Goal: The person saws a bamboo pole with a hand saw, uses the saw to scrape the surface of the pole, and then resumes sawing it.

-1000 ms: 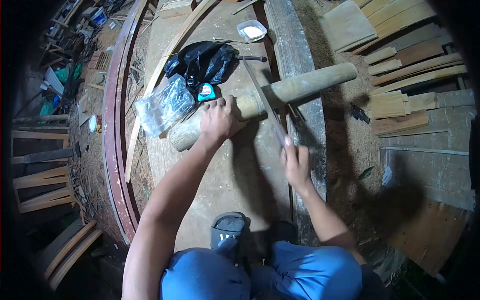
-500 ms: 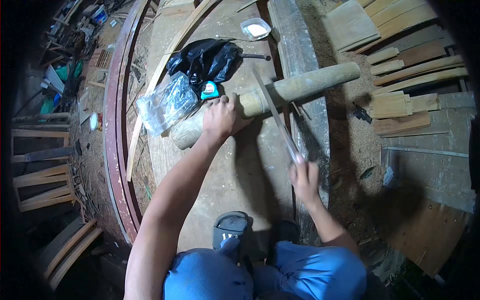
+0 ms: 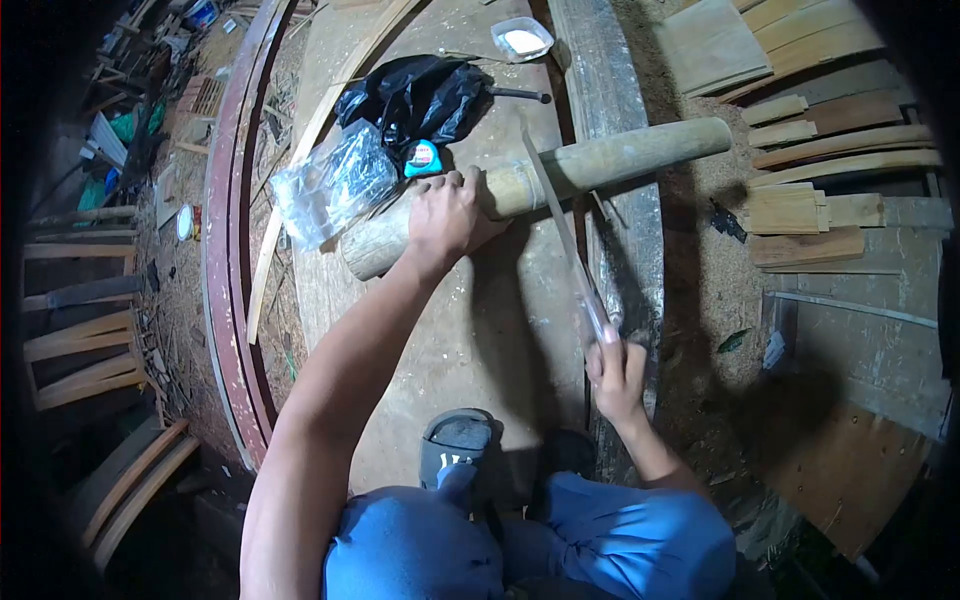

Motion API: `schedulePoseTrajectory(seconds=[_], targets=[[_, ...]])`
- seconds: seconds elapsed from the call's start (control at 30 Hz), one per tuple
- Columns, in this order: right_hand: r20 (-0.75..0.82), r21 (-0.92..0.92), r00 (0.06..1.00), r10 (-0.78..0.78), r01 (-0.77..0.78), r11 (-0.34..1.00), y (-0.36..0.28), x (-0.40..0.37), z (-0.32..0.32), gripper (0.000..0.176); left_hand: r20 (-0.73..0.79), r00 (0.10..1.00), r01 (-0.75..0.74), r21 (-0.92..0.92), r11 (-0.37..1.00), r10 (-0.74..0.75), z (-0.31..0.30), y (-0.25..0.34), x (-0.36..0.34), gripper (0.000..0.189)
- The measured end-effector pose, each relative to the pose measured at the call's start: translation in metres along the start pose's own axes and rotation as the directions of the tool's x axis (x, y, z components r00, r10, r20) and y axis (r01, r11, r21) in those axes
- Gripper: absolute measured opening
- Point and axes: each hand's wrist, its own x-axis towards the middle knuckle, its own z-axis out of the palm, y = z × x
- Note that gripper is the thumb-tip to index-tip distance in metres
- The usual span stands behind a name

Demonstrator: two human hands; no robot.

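Note:
A thick bamboo pole [image 3: 640, 159] lies at a slant across the wooden work surface. My left hand [image 3: 444, 215] is wrapped over it near its left end, pressing on top. In my right hand [image 3: 617, 376] is the handle of a handsaw [image 3: 567, 240]; its blade crosses the bamboo to the right of my left hand. How deep the blade sits in the bamboo is too small to tell. A turquoise tape measure [image 3: 422, 158] rests just behind my left hand, beside a clear plastic bag [image 3: 345, 185] and a black plastic bag [image 3: 415, 100].
A plastic tub with white contents [image 3: 522, 40] stands at the back. A dark rod [image 3: 518, 94] sticks out beside the black bag. A long reddish beam [image 3: 226, 210] runs along the left. Wooden pieces [image 3: 790, 210] lie at the right. My sandalled foot [image 3: 457, 440] is in front.
My right hand has moved slightly down and to the right with the saw. My left hand still holds the bamboo. The whole view has shifted a little.

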Motion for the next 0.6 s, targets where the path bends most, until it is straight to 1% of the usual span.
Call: schedulePoseTrajectory(seconds=[0.07, 0.13, 0.2, 0.23, 0.3, 0.33, 0.37, 0.4, 0.43, 0.47, 0.5, 0.53, 0.57, 0.6], targets=[[0.003, -0.065, 0.998, -0.059, 0.059, 0.996, -0.003, 0.011, -0.005, 0.064, -0.091, 0.994, -0.065, 0.029, 0.997, 0.067, 0.007, -0.001, 0.000, 0.074], [0.076, -0.047, 0.997, 0.009, -0.006, 0.999, -0.024, 0.052, 0.004, 0.065, -0.102, 0.992, -0.070, 0.029, 0.997, 0.072, 0.013, -0.003, 0.000, 0.073], [-0.011, -0.173, 0.995, -0.104, 0.101, 0.980, -0.021, 0.096, 0.030, 0.064, -0.130, 0.988, -0.084, 0.008, 0.996, 0.084, 0.007, 0.001, 0.001, 0.073], [-0.022, -0.162, 0.993, -0.115, 0.110, 0.981, -0.022, 0.097, 0.031, 0.064, -0.001, 1.000, -0.015, -0.002, 1.000, 0.015, 0.000, 0.002, 0.005, 0.073], [0.002, -0.149, 0.981, -0.194, 0.192, 0.970, -0.019, 0.087, 0.037, 0.063, -0.032, 0.999, -0.039, 0.019, 0.999, 0.040, 0.004, 0.000, 0.005, 0.073], [-0.021, -0.094, 0.994, -0.110, 0.108, 0.990, -0.014, 0.069, 0.033, 0.062, -0.061, 0.997, -0.047, 0.029, 0.998, 0.049, 0.008, -0.002, 0.003, 0.074], [-0.040, -0.037, 0.999, -0.022, 0.021, 0.999, -0.004, 0.041, 0.023, 0.061, -0.004, 1.000, -0.018, 0.021, 1.000, 0.018, -0.001, 0.003, 0.003, 0.072], [0.002, -0.012, 0.998, -0.062, 0.062, 0.998, 0.013, 0.017, 0.010, 0.062, 0.003, 1.000, -0.009, 0.019, 1.000, 0.009, -0.003, 0.004, 0.003, 0.072], [-0.025, -0.008, 0.995, -0.095, 0.095, 0.995, 0.017, -0.006, 0.004, 0.062, 0.001, 1.000, -0.006, 0.019, 1.000, 0.006, -0.001, 0.005, 0.002, 0.071], [-0.026, -0.001, 0.996, -0.088, 0.088, 0.996, 0.024, -0.015, -0.003, 0.063, 0.000, 1.000, -0.006, 0.020, 1.000, 0.006, 0.000, 0.006, -0.001, 0.070], [-0.013, -0.035, 0.997, -0.082, 0.082, 0.996, 0.017, -0.010, -0.003, 0.063, -0.016, 1.000, -0.015, -0.031, 0.999, 0.014, 0.000, 0.007, -0.002, 0.071], [-0.009, -0.065, 0.996, -0.083, 0.082, 0.994, 0.007, 0.004, -0.002, 0.063, -0.021, 0.999, -0.028, -0.032, 0.999, 0.027, 0.000, 0.008, -0.002, 0.071], [0.003, -0.121, 0.993, -0.122, 0.121, 0.985, -0.001, 0.024, 0.005, 0.063, -0.050, 0.998, -0.045, -0.016, 0.999, 0.044, 0.000, 0.007, -0.003, 0.071], [-0.004, -0.150, 0.993, -0.115, 0.113, 0.982, -0.020, 0.043, 0.016, 0.063, -0.079, 0.995, -0.057, -0.002, 0.998, 0.057, 0.001, 0.006, -0.005, 0.070]])
